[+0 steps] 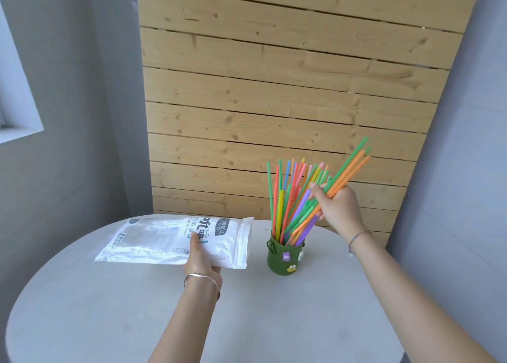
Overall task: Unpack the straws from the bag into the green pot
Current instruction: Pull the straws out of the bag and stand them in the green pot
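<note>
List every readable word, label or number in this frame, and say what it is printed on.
"rink Straw": on the flat white plastic bag, printed sideways; the first letter is unclear.
"Drink": in a small box on the same bag.
Large Chinese characters, logo and fine print on the bag: too blurred to read.
Dark green round pot: cartoon charms only, no text.

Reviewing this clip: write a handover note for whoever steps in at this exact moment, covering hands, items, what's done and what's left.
Left hand pinches the near edge of the bag, which looks flat on the table; no coloured straws show inside it.
Right hand grips a bundle of orange and green straws, tilted, with its lower ends reaching into the green pot.
Done: many straws already stand in the pot.
Left: release the held bundle into the pot, then check that the bag is really empty.
</note>
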`<action>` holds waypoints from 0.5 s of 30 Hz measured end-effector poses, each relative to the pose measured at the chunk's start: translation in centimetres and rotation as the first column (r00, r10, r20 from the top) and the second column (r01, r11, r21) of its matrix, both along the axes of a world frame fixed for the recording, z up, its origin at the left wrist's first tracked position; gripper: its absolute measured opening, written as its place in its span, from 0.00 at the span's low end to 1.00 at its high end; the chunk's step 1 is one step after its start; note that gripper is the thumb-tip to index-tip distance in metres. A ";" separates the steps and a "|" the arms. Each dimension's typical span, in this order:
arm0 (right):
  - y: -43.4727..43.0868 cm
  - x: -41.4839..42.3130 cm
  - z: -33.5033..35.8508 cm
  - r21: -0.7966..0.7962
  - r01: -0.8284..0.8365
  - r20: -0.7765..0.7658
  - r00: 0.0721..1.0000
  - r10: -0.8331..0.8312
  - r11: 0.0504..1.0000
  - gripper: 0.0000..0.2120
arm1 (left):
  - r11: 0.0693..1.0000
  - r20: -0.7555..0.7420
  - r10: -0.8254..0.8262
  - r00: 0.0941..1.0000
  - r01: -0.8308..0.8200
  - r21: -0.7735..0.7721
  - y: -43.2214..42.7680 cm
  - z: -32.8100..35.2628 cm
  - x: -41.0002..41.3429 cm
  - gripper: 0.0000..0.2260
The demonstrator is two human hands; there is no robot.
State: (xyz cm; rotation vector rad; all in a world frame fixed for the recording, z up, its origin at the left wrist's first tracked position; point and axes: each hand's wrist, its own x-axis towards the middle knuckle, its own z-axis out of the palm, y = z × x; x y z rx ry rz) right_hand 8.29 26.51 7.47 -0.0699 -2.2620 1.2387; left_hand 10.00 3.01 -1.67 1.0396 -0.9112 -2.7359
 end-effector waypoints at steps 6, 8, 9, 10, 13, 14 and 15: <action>-1.5 -1.3 -3.1 0.133 -0.113 0.261 0.962 0.075 0.985 0.18 | 1.000 -0.039 0.000 0.999 0.000 -0.009 -0.6 0.4 -0.1 0.15; -1.5 -1.5 -3.7 0.137 -0.127 0.316 0.946 0.078 0.982 0.18 | 1.000 -0.041 0.000 0.999 0.000 -0.002 -0.8 0.4 -0.2 0.15; -1.6 -1.5 -3.6 0.146 -0.130 0.336 0.939 0.074 0.981 0.18 | 1.000 -0.044 0.003 0.999 -0.003 0.002 -0.9 0.4 -0.2 0.14; -1.6 -1.4 -3.4 0.152 -0.128 0.338 0.939 0.070 0.980 0.18 | 1.000 -0.048 0.006 0.999 -0.006 0.004 -1.0 0.4 -0.2 0.14; -1.8 -1.2 -1.8 0.119 -0.075 0.192 0.980 0.052 0.990 0.17 | 1.000 -0.062 0.002 0.998 -0.001 0.011 -1.1 0.4 -0.3 0.14; -1.8 -1.2 -1.2 0.098 -0.057 0.128 0.991 0.044 0.994 0.15 | 1.000 -0.064 -0.002 0.998 0.003 0.014 -1.1 0.5 -0.3 0.14; -1.9 -1.3 -0.5 0.089 -0.042 0.080 0.996 0.034 0.995 0.15 | 1.000 -0.064 -0.003 0.998 0.004 0.015 -1.2 0.4 -0.3 0.14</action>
